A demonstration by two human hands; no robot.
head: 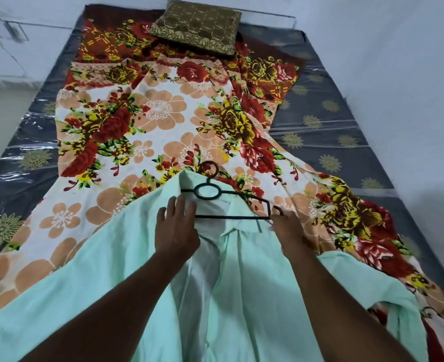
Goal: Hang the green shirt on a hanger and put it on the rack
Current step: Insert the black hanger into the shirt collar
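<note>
The pale green shirt (126, 259) lies spread front-up on the flowered bedsheet, collar pointing away from me. A dark thin hanger (231, 206) rests at the collar; its left arm is tucked under the shirt's left shoulder, its right arm and hook lie bare on top. My left hand (177, 228) lies flat on the shirt's left shoulder beside the hanger's ring, fingers spread. My right hand (288, 232) is at the hanger's right corner, fingers curled around the shirt's right shoulder edge; whether they also grip the hanger I cannot tell.
A flowered sheet (163, 113) covers the middle of a dark mattress (327, 142) wrapped in plastic. A brown embroidered pillow (197, 27) sits at the far end. White walls stand behind and to the right. No rack is in view.
</note>
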